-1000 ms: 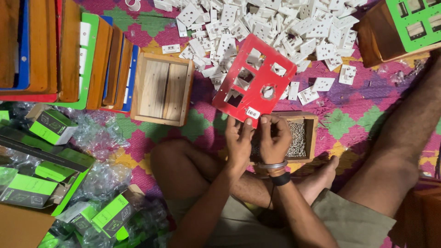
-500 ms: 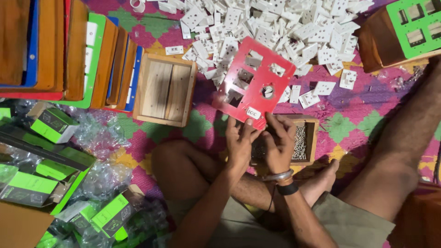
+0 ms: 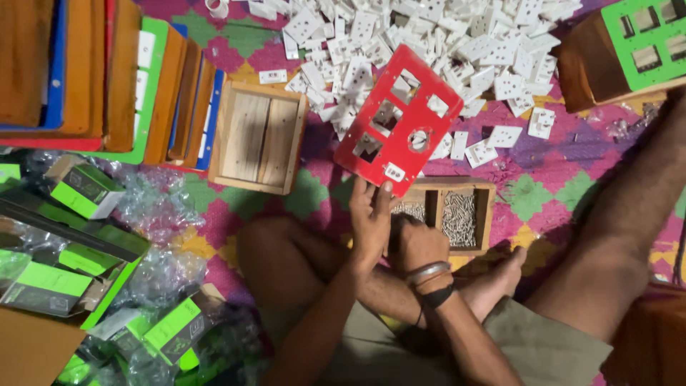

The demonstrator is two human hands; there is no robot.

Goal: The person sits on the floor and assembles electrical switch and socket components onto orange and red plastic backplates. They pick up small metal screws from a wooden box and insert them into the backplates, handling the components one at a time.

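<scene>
Left hand [image 3: 370, 218] gripping lower edge of red cutout panel [image 3: 399, 118], tilting it above screw tray [image 3: 446, 211]. Right hand [image 3: 416, 245] curling shut beside tray, contents hidden. Judging: fitting parts into panel; next move needing steady panel, aligned piece.

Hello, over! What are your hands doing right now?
Left hand holding red panel by bottom edge. Right hand closed, beside screw tray. Nothing blocking.
</scene>
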